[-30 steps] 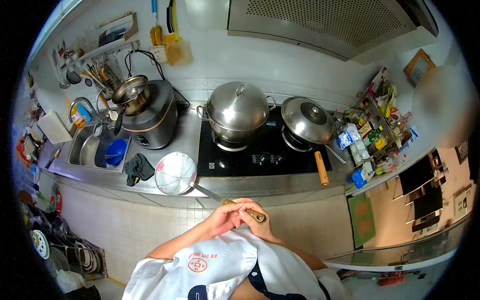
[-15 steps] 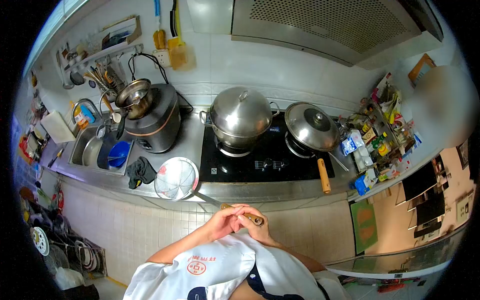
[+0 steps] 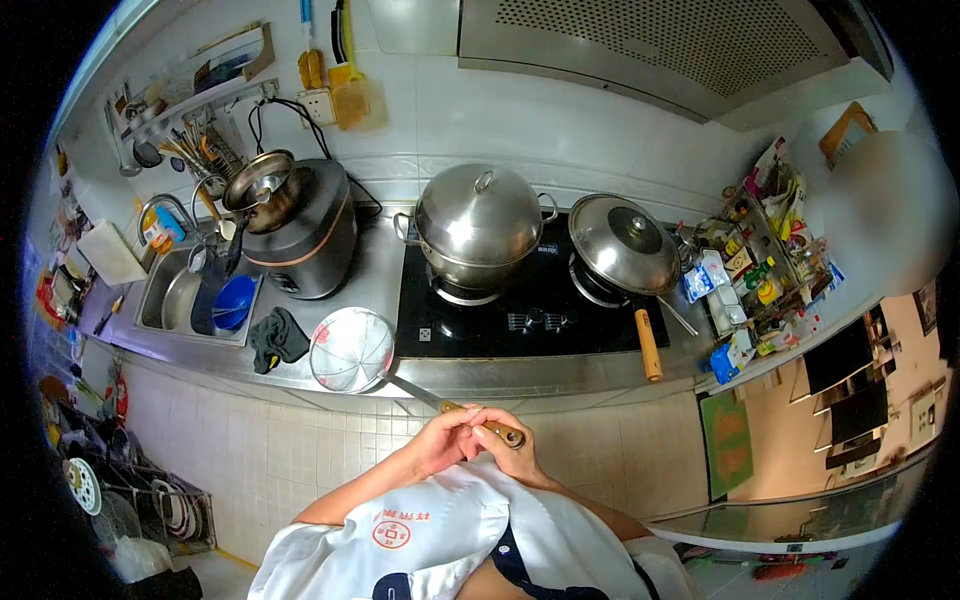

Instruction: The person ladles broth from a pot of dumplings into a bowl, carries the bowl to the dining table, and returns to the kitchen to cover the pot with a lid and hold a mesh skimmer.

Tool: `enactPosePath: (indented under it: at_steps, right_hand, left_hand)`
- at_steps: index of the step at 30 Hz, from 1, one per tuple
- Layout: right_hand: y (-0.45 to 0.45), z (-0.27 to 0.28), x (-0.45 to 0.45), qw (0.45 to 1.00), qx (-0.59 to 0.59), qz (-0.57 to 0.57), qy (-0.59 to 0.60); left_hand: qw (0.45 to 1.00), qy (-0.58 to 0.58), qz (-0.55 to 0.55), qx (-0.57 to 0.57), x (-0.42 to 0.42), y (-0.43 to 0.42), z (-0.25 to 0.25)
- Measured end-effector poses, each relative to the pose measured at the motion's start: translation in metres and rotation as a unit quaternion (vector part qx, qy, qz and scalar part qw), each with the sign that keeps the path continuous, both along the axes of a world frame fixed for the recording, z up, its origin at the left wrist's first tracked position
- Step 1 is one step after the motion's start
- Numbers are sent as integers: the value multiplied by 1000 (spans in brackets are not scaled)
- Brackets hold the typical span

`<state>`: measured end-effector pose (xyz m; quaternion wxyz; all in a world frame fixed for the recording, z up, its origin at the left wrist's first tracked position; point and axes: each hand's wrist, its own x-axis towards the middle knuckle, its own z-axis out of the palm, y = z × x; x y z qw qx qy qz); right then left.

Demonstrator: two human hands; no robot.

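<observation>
A round wire-mesh skimmer (image 3: 352, 350) with a wooden handle (image 3: 511, 436) is in both my hands, in front of my body. My left hand (image 3: 446, 440) is closed around the handle on the side nearer the mesh. Close beside it, my right hand (image 3: 512, 458) wraps the handle near its end, and the fingers of the two hands overlap. The mesh head is at the counter's front edge, left of the stove. Something pale with red marks shows through the mesh. A dark crumpled cloth (image 3: 279, 340) lies just left of the skimmer head.
On the black stove (image 3: 520, 335) stand a lidded steel pot (image 3: 478, 215) and a lidded pan (image 3: 625, 245), whose wooden handle juts past the front edge. To the left are a dark cooker (image 3: 310, 245) and a sink (image 3: 180, 300). Bottles and packets crowd a rack (image 3: 765, 240) at right.
The view has shifted slightly, so the counter and stove sit a little higher. Both hands keep the same hold on the skimmer.
</observation>
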<state>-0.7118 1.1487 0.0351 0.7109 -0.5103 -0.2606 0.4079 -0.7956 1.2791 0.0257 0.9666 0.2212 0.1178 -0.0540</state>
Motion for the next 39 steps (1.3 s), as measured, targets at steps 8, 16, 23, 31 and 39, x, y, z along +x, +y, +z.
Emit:
enactPosePath:
  at_steps: [8, 16, 23, 31, 39]
  right_hand:
    - [1, 1, 2, 1000, -4, 2, 18]
    - [0, 2, 4, 999, -2, 17, 47]
    - [-1, -10, 5, 1000, -16, -3, 6]
    - [-1, -2, 4, 998, 3, 16, 58]
    - [-1, -5, 5, 999, 0, 14, 43]
  left_hand:
    - [1000, -9, 5, -9, 1, 2, -5]
    - [1000, -14, 2, -23, 3, 1, 0]
    - [1000, 14, 7, -19, 4, -1, -2]
    - [1000, -12, 17, -13, 2, -2, 4]
    - [1000, 6, 27, -7, 4, -3, 11]
